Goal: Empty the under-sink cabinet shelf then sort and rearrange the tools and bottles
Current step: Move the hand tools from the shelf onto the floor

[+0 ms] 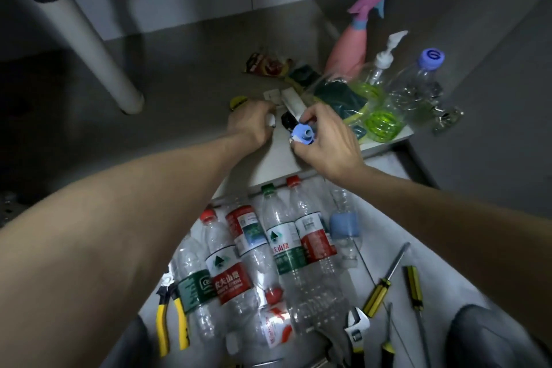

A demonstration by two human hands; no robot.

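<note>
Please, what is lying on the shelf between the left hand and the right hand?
In the head view, a small black object lies between the left hand and the right hand, which pinches a blue cap piece.

The left hand (250, 125) hid most of a small white object (271, 120), and the yellow-handled pliers (171, 317) lay partly behind the forearm.

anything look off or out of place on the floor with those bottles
One bottle with a pale blue label has no cap, and the right hand is holding a matching blue cap up on the shelf.
</note>
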